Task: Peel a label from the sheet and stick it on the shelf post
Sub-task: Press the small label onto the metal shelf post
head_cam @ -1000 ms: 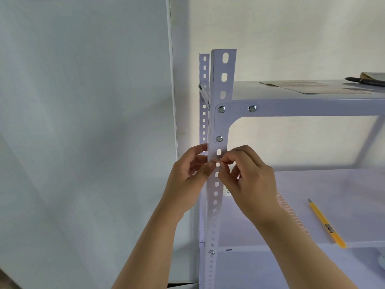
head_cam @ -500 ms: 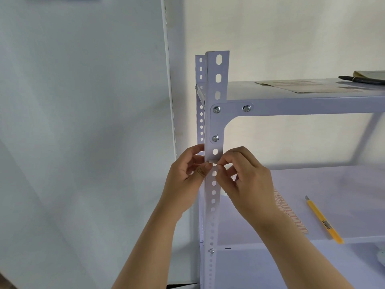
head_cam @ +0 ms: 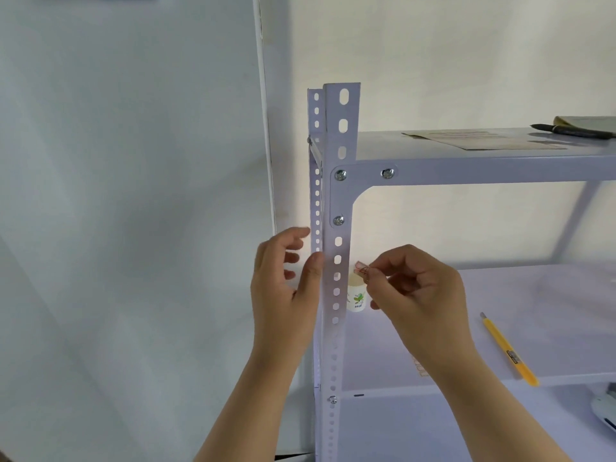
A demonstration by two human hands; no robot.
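The right hand (head_cam: 413, 295) pinches the small label (head_cam: 361, 267) just right of the shelf post (head_cam: 336, 261), long axis pointing toward it. The left hand (head_cam: 286, 288), fingers spread, steadies the post's left edge.

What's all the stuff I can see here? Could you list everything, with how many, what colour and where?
shelf post: 1, pale lilac with punched holes, centre, upright
rear post: 1, same colour, just left of it and behind
shelves: 2 in view, pale lilac, right of the post
label: 1, small, reddish outline, pinched just right of the post, off it
small bottle: 1, white with green print, middle shelf behind the post
yellow cutter: 1, middle shelf, right
paper sheet: 1, beige, top shelf
black pen: 1, top shelf, far right
left hand: open, thumb against the post's left edge
right hand: pinching the label
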